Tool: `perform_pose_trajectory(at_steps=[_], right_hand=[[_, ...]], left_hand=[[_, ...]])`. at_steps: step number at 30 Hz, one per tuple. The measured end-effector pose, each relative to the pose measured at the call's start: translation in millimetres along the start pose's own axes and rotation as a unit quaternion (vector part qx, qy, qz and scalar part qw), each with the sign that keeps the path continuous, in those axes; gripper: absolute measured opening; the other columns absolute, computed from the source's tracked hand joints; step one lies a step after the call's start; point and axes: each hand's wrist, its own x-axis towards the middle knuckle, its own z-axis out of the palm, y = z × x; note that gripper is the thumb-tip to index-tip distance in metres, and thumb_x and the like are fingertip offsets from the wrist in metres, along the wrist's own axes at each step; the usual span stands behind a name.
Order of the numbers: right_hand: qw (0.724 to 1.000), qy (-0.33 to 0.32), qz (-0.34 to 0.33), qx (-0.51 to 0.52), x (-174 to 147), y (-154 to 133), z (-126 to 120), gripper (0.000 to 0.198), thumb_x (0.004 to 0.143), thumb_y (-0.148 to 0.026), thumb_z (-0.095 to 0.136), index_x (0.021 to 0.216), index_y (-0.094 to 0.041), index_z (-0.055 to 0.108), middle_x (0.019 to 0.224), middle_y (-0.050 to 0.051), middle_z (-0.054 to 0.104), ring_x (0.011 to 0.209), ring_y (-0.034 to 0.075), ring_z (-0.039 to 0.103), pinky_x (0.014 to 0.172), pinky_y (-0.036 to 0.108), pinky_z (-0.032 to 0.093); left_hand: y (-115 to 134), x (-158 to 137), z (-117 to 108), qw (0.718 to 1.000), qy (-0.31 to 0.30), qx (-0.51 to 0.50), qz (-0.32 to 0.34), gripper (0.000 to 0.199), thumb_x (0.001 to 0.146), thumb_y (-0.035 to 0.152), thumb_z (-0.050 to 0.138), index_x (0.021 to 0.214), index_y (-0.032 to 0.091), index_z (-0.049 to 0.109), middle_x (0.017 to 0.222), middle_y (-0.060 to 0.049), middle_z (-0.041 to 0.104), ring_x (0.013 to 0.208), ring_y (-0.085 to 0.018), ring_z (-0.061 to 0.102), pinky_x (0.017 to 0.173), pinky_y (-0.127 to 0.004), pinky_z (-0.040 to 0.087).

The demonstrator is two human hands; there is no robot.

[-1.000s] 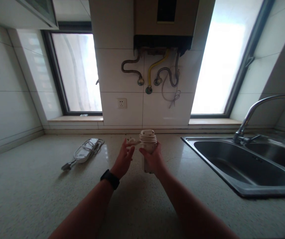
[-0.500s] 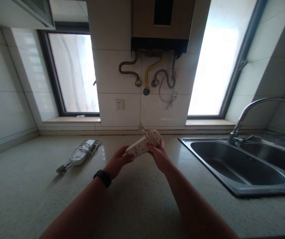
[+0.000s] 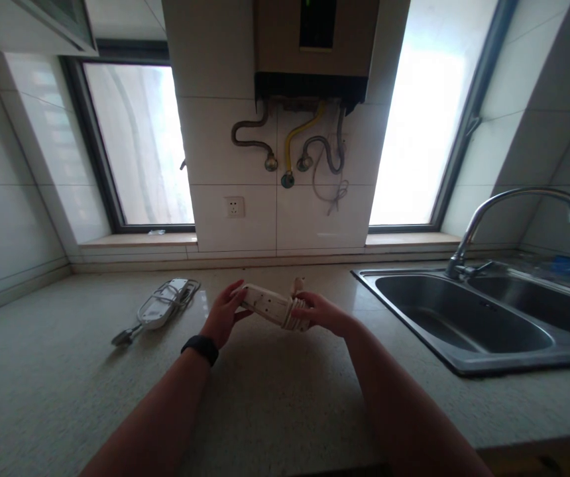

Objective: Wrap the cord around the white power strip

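Observation:
Between my two hands is a white power strip (image 3: 266,303), tilted with its left end higher and its socket face toward me. Its cord is wound in tight loops round the right end, and the plug (image 3: 297,285) sticks up behind them. My left hand (image 3: 224,314), with a black band on the wrist, grips the left end. My right hand (image 3: 317,310) closes over the wound cord at the right end. To the left, a second power strip (image 3: 163,305) lies on the counter, its grey cord wrapped about it and its plug pointing toward the near left.
A double steel sink (image 3: 444,361) with a curved tap (image 3: 478,222) is set into the speckled counter (image 3: 116,404) on the right. Against the tiled wall are a socket (image 3: 234,207) and a water heater (image 3: 285,40) with hoses below it.
The held power strip has turned: its right end swung down and its left end rose. My right hand shifted onto the wound cord. The view moved slightly to the right.

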Motion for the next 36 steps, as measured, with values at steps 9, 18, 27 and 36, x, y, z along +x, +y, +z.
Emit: perform_pose_trajectory(at_steps=[9, 18, 27, 36], right_hand=[[0.971, 0.228, -0.019, 0.072, 12, 5, -42, 0.039, 0.078, -0.045, 0.074, 0.101, -0.013, 0.071, 0.092, 0.009, 0.074, 0.073, 0.019, 0.070, 0.061, 0.030, 0.060], [0.899, 0.434, 0.048, -0.017, -24, 39, -139, 0.042, 0.078, -0.047, 0.075, 0.096, -0.009, 0.069, 0.093, 0.015, 0.075, 0.070, 0.019, 0.071, 0.053, 0.024, 0.058], [0.843, 0.493, 0.138, -0.168, -28, 63, -172, 0.059, 0.080, -0.065, 0.061, 0.095, -0.009, 0.074, 0.090, 0.018, 0.075, 0.084, 0.030, 0.073, 0.064, 0.032, 0.056], [0.811, 0.469, 0.206, -0.281, -28, 73, -179, 0.074, 0.081, -0.079, 0.045, 0.101, -0.014, 0.074, 0.108, 0.025, 0.071, 0.111, 0.038, 0.064, 0.089, 0.041, 0.047]], left_hand=[[-20, 7, -9, 0.983, -0.067, 0.172, 0.012, 0.074, 0.093, 0.053, 0.049, 0.156, 0.032, 0.013, 0.160, -0.014, 0.028, 0.147, -0.026, 0.031, 0.111, -0.047, 0.039], [-31, -5, -5, 0.831, -0.211, 0.506, 0.091, 0.062, 0.093, 0.055, 0.044, 0.146, 0.023, 0.045, 0.148, -0.013, 0.049, 0.138, -0.028, 0.044, 0.116, -0.050, 0.028], [-36, -5, -6, 0.764, -0.270, 0.573, 0.122, 0.053, 0.093, 0.052, 0.045, 0.139, 0.027, 0.055, 0.148, -0.009, 0.051, 0.138, -0.028, 0.045, 0.116, -0.052, 0.031], [-29, -9, -4, 0.741, -0.289, 0.599, 0.091, 0.055, 0.094, 0.050, 0.043, 0.142, 0.026, 0.051, 0.154, -0.009, 0.043, 0.143, -0.029, 0.037, 0.118, -0.053, 0.027]])
